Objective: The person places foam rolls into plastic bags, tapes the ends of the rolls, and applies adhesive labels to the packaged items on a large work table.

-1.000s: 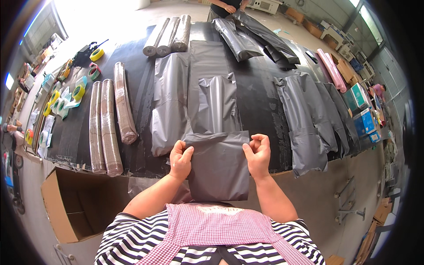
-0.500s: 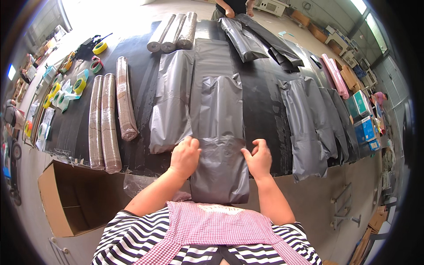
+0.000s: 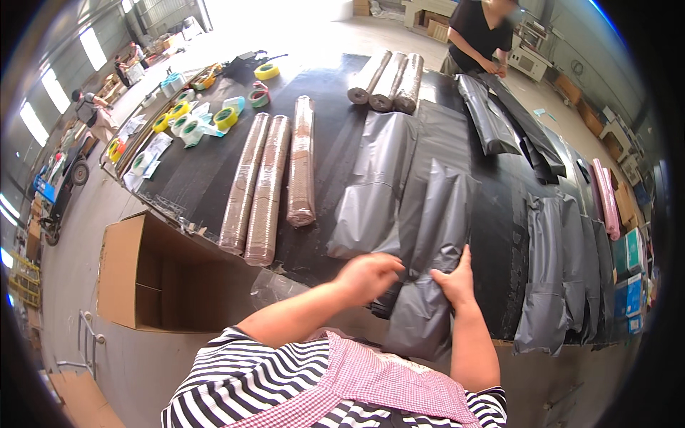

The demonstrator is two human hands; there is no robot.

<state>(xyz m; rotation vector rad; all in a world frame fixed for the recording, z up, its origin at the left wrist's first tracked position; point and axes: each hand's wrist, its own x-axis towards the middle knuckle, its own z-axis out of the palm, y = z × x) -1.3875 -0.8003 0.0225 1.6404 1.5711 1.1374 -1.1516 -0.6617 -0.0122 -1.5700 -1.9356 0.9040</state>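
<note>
In front of me a long grey plastic bag [image 3: 427, 321] lies with its lower end hanging over the table's near edge. It is creased and bunched at mid-length. My right hand [image 3: 457, 282] holds its right side, thumb on top and fingers along the edge. At the bag's left edge, my left hand [image 3: 367, 277] has its fingers curled together; whatever is between them is hidden. Another filled grey bag [image 3: 367, 192] rests just left of it, and a flat grey sheet [image 3: 441, 132] shows beneath and beyond.
Brown patterned rolls in clear film [image 3: 267, 189] lie to the left, with more rolls [image 3: 389, 82] farther back. Tape rolls [image 3: 225, 118] crowd the far left. An open carton [image 3: 121, 274] stands below the table edge. Grey bags [image 3: 546, 278] lie right. A person [image 3: 481, 39] handles dark bags opposite.
My view has swung left, so the scene sits farther right. The bag before me has tilted and bunched. My left hand has come across to its edge, and my right hand has closed on its side.
</note>
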